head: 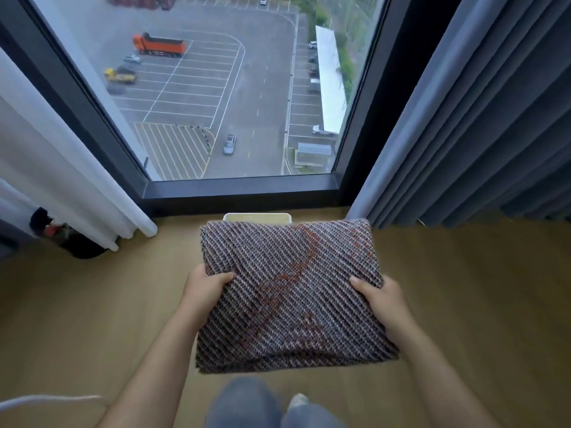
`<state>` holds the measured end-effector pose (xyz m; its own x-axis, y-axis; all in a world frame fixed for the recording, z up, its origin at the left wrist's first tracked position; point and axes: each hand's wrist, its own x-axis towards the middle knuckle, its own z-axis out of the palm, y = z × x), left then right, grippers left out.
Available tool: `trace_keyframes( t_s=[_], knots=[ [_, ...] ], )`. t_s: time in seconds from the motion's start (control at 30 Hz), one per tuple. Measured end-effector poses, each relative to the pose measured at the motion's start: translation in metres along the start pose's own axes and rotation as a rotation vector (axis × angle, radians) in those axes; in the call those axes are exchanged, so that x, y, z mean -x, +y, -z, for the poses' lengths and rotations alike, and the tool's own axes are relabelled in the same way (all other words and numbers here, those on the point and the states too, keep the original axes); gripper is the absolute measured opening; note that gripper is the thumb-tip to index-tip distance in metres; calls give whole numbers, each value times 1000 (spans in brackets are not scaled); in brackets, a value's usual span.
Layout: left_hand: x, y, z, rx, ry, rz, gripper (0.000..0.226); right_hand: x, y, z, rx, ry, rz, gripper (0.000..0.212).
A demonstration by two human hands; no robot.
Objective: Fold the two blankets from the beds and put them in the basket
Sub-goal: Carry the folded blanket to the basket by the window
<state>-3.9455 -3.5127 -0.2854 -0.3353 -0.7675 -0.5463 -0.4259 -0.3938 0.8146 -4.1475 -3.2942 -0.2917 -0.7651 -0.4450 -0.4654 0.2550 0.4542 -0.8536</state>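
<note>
A folded blanket (290, 291), knitted in grey, white and dark stripes with a reddish pattern, is held flat in the air over the wooden floor. My left hand (205, 287) grips its left edge, thumb on top. My right hand (381, 299) grips its right edge the same way. Only a pale cream rim of the basket (257, 217) peeks out behind the blanket's far edge, below the window; the blanket hides the remainder of it.
A large dark-framed window (241, 186) faces me. White curtains (61, 168) hang at the left, grey curtains (482, 118) at the right. A dark object (71, 239) sits on the floor by the white curtain. My legs (272, 406) show at the bottom.
</note>
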Motion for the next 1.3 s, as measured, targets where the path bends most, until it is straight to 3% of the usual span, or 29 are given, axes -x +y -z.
trace_keyframes(
  t_s=[0.2, 0.43, 0.57, 0.77, 1.03, 1.3],
  knots=[
    [-156, 46, -17, -84, 54, 32, 37, -146, -42, -62, 98, -8, -26, 13],
    [-372, 54, -55, -88, -14, 118, 43, -322, -46, -143, 232, 75, -100, 13],
    [-487, 22, -82, -140, -31, 163, 47, -418, -7, -184, 316, 63, -175, 17],
    [-633, -92, -112, -172, 32, 201, 48, -557, 101, -248, 412, 24, -228, 24],
    [-719, -221, -114, -413, 174, 263, 37, -634, 229, -326, 521, -123, -384, 20],
    [-733, -257, -110, -836, 125, 321, 42, -664, 260, -352, 822, -228, -596, 12]
  ],
)
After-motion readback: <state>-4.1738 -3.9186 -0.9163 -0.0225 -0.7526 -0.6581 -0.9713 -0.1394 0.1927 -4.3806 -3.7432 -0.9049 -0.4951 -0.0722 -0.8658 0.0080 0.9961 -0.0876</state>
